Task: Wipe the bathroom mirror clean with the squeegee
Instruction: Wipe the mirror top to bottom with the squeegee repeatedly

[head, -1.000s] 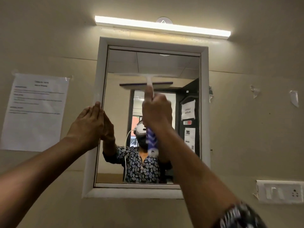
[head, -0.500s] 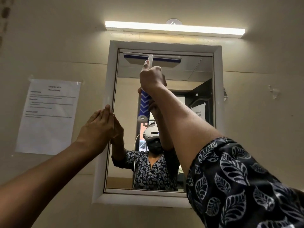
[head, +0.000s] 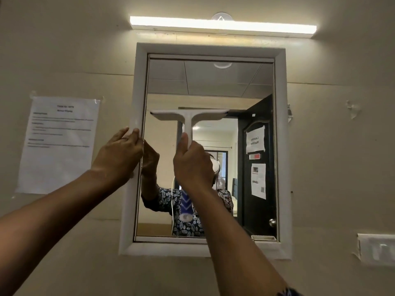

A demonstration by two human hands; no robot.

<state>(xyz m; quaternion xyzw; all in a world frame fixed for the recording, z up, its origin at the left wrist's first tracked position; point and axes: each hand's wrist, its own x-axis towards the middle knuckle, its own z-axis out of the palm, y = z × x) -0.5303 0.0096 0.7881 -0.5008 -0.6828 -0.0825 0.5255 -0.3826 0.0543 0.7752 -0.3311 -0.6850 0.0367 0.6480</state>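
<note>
Squeegee position: the squeegee point(head: 189, 116) is lying level on the mirror point(head: 224, 86) glass, at about 11 o'clock from the glass centre. The left tip of its blade is sitting just beside the inner edge of the frame point(head: 280, 146).
Right hand: the right hand point(head: 192, 165) is gripping the squeegee handle in a closed fist, thumb running up the stem.
Left hand: the left hand point(head: 118, 159) is pressing flat, fingers straight, on the frame at 9 o'clock, holding nothing.
Risk, streaking: I am judging that if the wrist rolls, one end of the blade is going to lift off and leave a streak.
Risk, missed strip: the blade is covering only the 9 o'clock side, so the band towards 3 o'clock is likely to go unwiped unless it gets its own pass.
Risk, snagging: with the tip so close to the frame, it could catch there and jerk the stroke.
Risk, slipping: the bracing palm could slide off the narrow frame.
Count, task things: one mirror, one squeegee, two hands.
Count, wall point(head: 64, 50): one light bar point(head: 222, 26) at 12 o'clock of the mirror, one paper notice point(head: 59, 144) at 9 o'clock, one switch plate point(head: 376, 249) at 4 o'clock, and tape scraps point(head: 352, 108) near 2 o'clock, too small to number.
</note>
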